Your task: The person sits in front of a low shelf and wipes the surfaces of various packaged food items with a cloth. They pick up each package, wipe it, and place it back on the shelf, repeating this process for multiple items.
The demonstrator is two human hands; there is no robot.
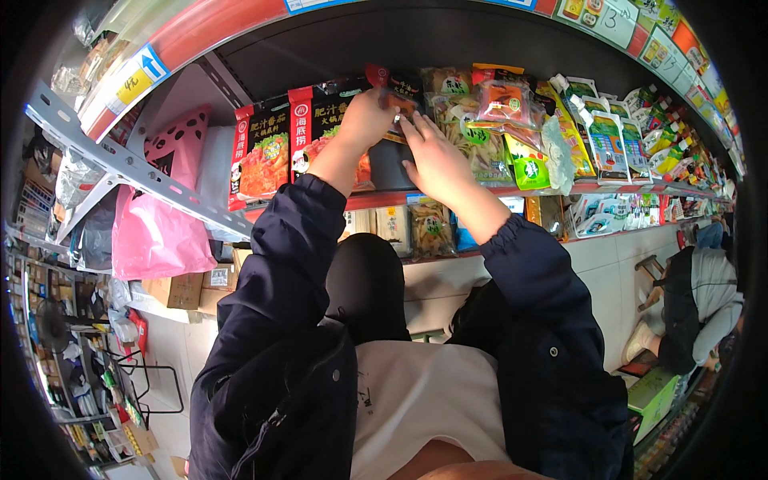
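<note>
My left hand [364, 119] is at the upper part of a dark packet of hotpot base [403, 89] with a red corner, near the back of a shop shelf. Its fingers bend over the packet and partly hide it. My right hand [441, 157] reaches in from the other side, fingers stretched and thumb apart, its fingertips at the packet's lower edge. Left of my hands stand two red-and-black Haidilao packets, one at the end [261, 153] and one [312, 135] partly behind my left forearm. Clear bags of pale food strips [483, 144] lie beside my right hand.
Small brown-food packets [503, 102], a green-and-yellow pouch [529, 168] and spouted pouches [607, 141] line the shelf rightward. A perforated metal upright [144, 165] and pink bag [159, 234] are at left. Below is a lower shelf [414, 259]. Another person [690, 300] bends at far right.
</note>
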